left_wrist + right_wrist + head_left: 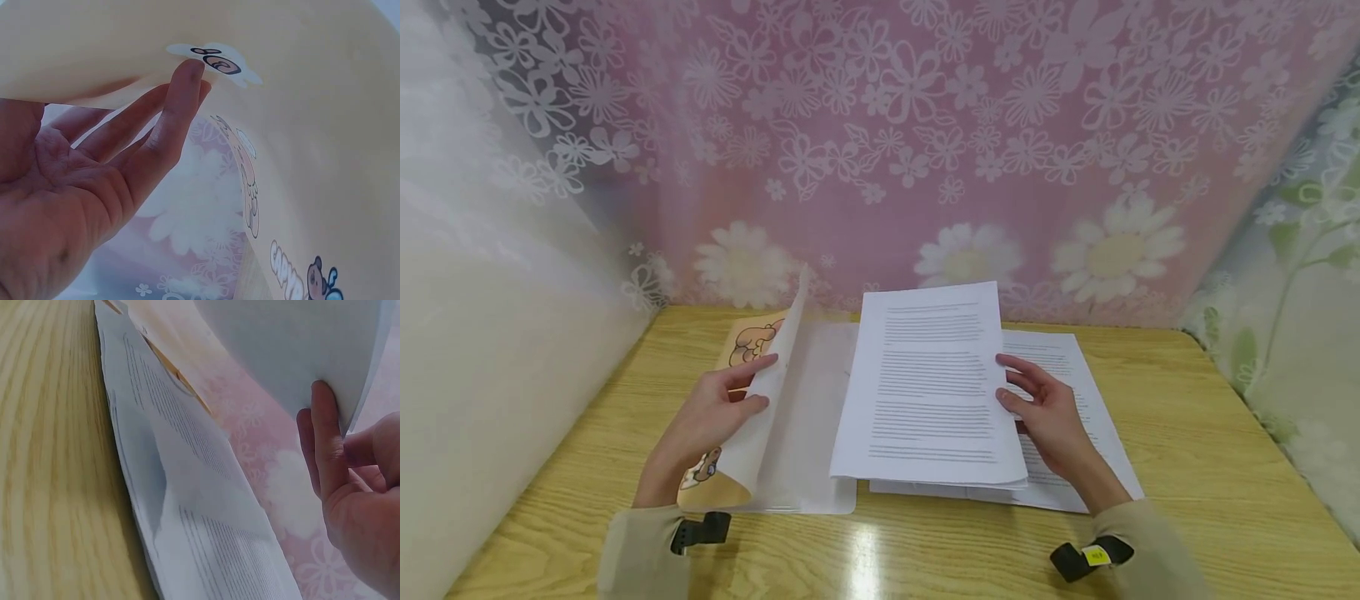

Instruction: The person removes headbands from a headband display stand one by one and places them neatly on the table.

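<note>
In the head view my left hand [711, 412] holds the raised, curving cover of a folder [778, 400] by its edge. Orange-tan, with cartoon animals, the cover's outer side [325, 144] fills much of the left wrist view, with fingertips against it and the thumb partly hidden behind. The folder's translucent back sheet [820, 417] lies on the table. My right hand [1048, 417] pinches the right edge of some printed paper sheets [932, 383], thumb in front, fingers behind. Those sheets tilt up over more printed pages [1097, 417], and their blank back [306, 344] shows in the right wrist view.
Everything lies on a wood-grain table [1217, 467]. Behind it hangs a pink curtain [880, 192] with white flowers, close to the far edge. Pale sheeting [497, 333] stands along the left side and a flowered panel [1300, 333] along the right.
</note>
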Action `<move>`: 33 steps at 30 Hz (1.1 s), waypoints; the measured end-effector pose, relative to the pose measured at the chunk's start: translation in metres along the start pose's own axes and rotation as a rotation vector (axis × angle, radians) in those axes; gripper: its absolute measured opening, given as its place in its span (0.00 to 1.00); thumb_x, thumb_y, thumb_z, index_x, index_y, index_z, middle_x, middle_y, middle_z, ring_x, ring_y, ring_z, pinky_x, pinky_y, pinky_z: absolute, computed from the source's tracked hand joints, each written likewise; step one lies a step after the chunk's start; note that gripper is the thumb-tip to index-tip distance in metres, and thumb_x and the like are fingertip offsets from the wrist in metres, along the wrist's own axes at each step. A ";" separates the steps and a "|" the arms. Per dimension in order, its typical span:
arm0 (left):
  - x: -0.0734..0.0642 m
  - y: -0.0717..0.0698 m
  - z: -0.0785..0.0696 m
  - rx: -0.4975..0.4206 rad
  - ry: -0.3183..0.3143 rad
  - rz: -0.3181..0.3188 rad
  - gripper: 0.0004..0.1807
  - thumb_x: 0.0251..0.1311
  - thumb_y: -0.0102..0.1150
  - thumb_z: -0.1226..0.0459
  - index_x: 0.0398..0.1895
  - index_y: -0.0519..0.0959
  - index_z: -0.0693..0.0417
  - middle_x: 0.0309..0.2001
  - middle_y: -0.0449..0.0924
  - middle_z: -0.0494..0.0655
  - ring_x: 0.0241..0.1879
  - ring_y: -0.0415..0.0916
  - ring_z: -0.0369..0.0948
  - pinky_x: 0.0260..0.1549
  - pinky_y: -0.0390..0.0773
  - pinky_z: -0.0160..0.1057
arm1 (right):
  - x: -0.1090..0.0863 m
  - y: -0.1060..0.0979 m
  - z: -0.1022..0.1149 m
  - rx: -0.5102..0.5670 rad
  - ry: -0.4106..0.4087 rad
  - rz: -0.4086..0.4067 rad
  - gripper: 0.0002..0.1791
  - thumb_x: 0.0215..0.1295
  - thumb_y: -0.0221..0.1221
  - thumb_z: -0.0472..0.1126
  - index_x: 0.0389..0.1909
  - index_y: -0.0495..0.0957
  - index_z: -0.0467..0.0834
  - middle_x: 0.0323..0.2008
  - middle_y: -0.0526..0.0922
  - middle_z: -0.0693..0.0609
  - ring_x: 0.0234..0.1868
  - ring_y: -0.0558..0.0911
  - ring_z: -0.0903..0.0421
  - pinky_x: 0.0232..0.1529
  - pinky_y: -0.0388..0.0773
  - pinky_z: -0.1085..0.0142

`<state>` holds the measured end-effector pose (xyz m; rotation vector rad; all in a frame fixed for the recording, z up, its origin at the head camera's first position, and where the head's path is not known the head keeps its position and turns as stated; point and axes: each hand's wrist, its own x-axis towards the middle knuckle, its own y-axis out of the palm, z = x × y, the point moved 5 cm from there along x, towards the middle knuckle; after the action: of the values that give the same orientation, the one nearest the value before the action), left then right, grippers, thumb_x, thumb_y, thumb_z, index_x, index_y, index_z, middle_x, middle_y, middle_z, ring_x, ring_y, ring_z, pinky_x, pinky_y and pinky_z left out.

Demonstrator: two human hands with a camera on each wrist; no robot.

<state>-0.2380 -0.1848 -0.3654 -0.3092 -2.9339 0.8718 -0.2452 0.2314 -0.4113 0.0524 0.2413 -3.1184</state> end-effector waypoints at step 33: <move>0.000 0.002 -0.002 0.015 -0.020 -0.002 0.28 0.62 0.54 0.62 0.66 0.67 0.32 0.70 0.61 0.50 0.60 0.71 0.52 0.50 0.74 0.43 | 0.019 0.080 0.017 0.017 0.002 0.057 0.26 0.66 0.57 0.36 0.62 0.69 0.59 0.60 0.73 0.49 0.40 0.84 0.52 0.30 0.83 0.59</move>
<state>-0.2373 -0.1823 -0.3651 -0.2988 -2.9442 0.9020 -0.2639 0.1491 -0.4075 0.0608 0.2088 -3.0639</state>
